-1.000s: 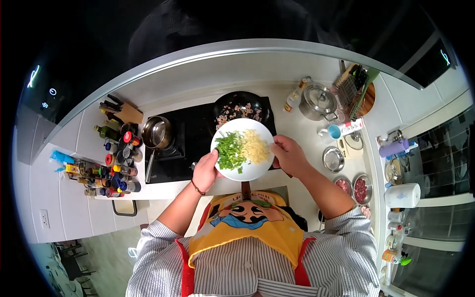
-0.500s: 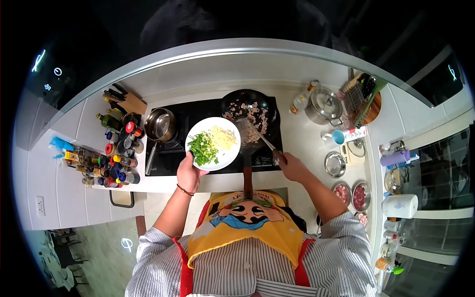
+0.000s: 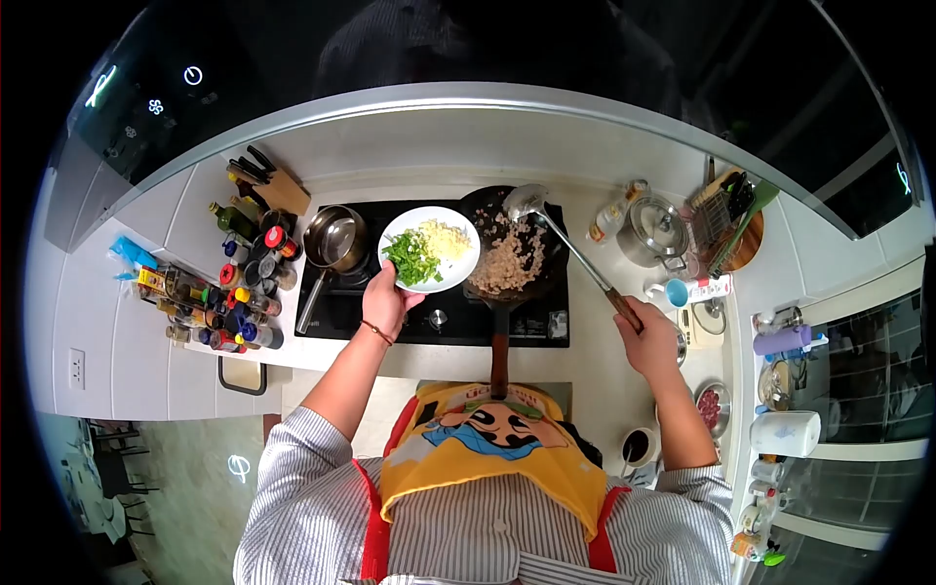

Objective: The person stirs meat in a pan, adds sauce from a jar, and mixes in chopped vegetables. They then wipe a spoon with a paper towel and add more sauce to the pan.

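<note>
My left hand (image 3: 387,300) grips the near left rim of a white plate (image 3: 450,279), fingers mostly hidden beneath it. Chopped green onion (image 3: 409,257) covers the plate's left side, and a pale yellow minced heap (image 3: 447,241) lies on its right. My right hand (image 3: 646,336) is wrapped round the wooden handle of a metal ladle (image 3: 573,252). The ladle's bowl is over the far side of a black wok (image 3: 558,261), beyond the meat. Browned minced meat (image 3: 509,265) is gathered toward the wok's near side. The plate overlaps the wok's left edge.
A steel saucepan (image 3: 336,239) sits on the left of the black hob (image 3: 390,327). Condiment bottles and jars (image 3: 255,292) crowd the left counter beside a knife block (image 3: 283,192). On the right stand a lidded pot (image 3: 653,231), a blue-lined mug (image 3: 675,292) and a bowl of raw meat (image 3: 713,405).
The ladle has moved from within the meat to the wok's far side, and my right hand has shifted rightward. The meat is now bunched nearer me. The plate stays held beside the wok.
</note>
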`<action>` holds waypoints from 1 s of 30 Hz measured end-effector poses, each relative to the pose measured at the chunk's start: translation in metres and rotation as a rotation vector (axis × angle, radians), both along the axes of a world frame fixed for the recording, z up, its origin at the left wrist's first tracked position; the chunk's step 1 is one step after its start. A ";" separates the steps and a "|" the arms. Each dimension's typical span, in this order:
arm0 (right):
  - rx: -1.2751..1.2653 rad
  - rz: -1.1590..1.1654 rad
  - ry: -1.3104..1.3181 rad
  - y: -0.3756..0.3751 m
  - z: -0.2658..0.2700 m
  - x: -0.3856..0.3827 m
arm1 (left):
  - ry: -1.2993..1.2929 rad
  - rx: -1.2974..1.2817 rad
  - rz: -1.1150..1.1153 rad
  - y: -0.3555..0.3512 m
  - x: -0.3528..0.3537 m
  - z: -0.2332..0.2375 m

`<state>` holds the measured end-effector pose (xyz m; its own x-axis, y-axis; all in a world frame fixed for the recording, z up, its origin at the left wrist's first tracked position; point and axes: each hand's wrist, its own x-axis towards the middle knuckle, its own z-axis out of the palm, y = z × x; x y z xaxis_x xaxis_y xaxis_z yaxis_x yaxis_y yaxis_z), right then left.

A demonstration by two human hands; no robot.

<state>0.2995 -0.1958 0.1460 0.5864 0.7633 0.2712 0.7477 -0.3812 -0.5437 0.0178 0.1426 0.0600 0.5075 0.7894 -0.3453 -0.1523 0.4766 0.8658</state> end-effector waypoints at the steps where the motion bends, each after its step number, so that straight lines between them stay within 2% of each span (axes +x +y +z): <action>1: 0.002 -0.001 -0.003 -0.002 0.004 -0.001 | -0.003 0.002 -0.001 0.002 0.003 0.000; 4: 0.040 0.000 0.070 -0.005 0.013 -0.005 | 0.013 0.006 -0.041 0.007 0.012 -0.003; 9: 0.099 0.076 0.004 -0.001 0.019 -0.022 | 0.009 -0.008 -0.049 0.007 0.029 -0.003; 22: 0.089 0.076 -0.096 0.001 0.009 -0.023 | -0.017 -0.014 -0.039 0.002 0.037 -0.003; 27: 0.024 -0.012 -0.278 -0.004 0.017 -0.014 | -0.043 -0.060 -0.015 0.000 0.034 -0.004; 30: 0.005 -0.065 -0.238 -0.011 0.011 -0.007 | -0.095 -0.088 -0.023 0.004 0.027 -0.007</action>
<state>0.2921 -0.2067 0.1566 0.5533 0.7247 0.4107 0.8289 -0.4303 -0.3573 0.0446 0.1468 0.0531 0.5587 0.7461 -0.3623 -0.2197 0.5543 0.8028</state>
